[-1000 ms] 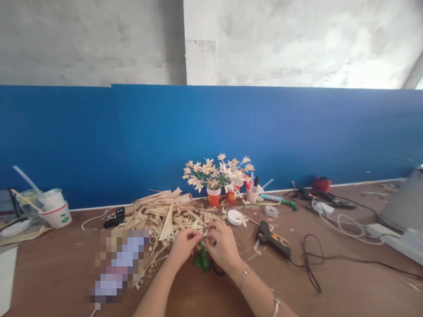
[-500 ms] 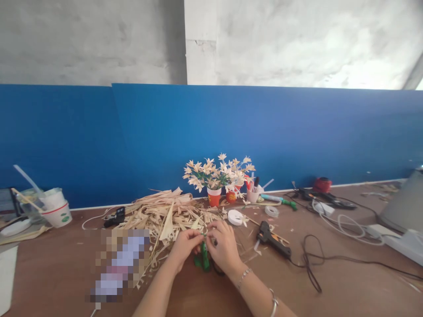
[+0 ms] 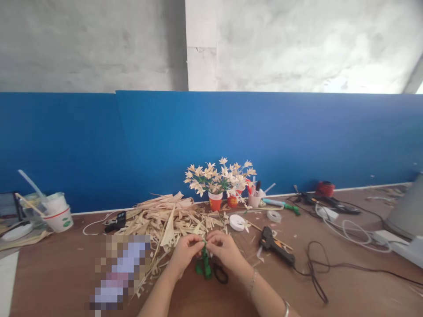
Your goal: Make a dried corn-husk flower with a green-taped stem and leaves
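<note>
Fingertips of my left hand point(image 3: 185, 254) and my right hand point(image 3: 224, 250) meet at the middle of the table, both pinched on the top of a thin green piece point(image 3: 204, 243). Below the fingertips lies a green bundle point(image 3: 206, 266), with a black loop point(image 3: 220, 274) to its right, partly under my right hand. What exactly the fingers grip is too small to make out. A pile of dry, pale husk strips point(image 3: 168, 220) spreads just behind and left of my hands.
Behind stand pale flowers point(image 3: 211, 174) in a red cup point(image 3: 215, 202). Right of my hands are a white tape roll point(image 3: 237, 222), a glue gun point(image 3: 276, 248) and its black cable point(image 3: 350, 265). A white cup point(image 3: 58, 219) stands far left.
Both hands sit slightly lower in the picture, as does the whole scene. My right hand's fingers have drawn in more closely together, and the black loop shows more fully.
</note>
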### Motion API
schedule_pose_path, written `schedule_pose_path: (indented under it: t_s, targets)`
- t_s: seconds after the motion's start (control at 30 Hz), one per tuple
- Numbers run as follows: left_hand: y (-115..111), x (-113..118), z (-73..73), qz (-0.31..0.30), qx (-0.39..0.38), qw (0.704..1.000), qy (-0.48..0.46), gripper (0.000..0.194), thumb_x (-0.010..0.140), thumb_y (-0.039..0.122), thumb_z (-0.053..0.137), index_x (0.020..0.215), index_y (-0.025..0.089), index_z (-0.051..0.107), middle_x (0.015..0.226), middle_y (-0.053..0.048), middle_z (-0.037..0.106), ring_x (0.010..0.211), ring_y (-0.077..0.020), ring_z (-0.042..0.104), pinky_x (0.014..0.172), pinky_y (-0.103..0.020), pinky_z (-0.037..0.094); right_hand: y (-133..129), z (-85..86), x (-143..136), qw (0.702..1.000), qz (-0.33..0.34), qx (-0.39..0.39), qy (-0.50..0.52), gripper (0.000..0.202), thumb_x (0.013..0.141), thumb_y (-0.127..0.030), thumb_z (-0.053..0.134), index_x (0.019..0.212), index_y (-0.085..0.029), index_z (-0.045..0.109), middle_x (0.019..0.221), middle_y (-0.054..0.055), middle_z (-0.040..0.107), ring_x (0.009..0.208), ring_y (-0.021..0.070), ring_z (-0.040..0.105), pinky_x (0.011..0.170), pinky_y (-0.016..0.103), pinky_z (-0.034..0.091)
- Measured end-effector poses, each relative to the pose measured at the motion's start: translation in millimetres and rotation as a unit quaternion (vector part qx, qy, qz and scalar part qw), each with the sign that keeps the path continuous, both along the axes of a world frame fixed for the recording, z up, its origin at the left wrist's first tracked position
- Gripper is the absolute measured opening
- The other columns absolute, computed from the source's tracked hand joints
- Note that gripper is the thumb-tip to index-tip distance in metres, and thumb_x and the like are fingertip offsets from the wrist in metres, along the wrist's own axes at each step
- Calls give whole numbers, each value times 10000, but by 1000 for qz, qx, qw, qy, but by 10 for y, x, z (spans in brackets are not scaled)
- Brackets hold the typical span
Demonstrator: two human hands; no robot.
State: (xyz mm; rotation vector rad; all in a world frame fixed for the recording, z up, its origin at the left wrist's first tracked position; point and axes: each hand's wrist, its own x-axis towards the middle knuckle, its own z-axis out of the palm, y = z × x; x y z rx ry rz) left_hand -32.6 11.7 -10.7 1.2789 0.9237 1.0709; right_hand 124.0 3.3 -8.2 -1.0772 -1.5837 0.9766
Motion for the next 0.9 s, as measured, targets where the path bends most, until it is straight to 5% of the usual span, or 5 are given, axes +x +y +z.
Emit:
schedule_pose_path:
  t_s: [0.23,0.5,0.7,0.9]
  targets:
    - [-13,2,31,-16,-8,1000,8,278,596,376,714,681,119,645,502,27,554,457,-84,462,487,-214,358,-35,70,61,972,108,-149,148,233,577,-337,741,535,-131,641,765,36,606,653,126,497,651,262,354]
    - [-49,0,38,-39,-1,999,-1,286,626,391,697,683,139,575,515,42,523,462,-75,440,477,-202,342,-68,105,84,954,157,-207,149,216,607,-328,714,616,-118,661,583,-2,568,505,75,395,519,221,278]
    - [-4,4,-15,-18,43,997,56,274,647,400,654,669,146,555,500,58,468,449,-76,406,447,-203,316,-15,-20,-8,996,6,-86,8,104,600,-217,666,666,-151,621,641,1,573,579,120,482,545,233,359]
    - [23,18,-15,23,43,993,109,230,648,374,626,641,150,576,448,53,475,423,-89,405,432,-211,294,-45,4,-27,988,-72,91,-97,87,644,-107,575,588,-165,606,856,56,589,828,173,541,722,267,413]
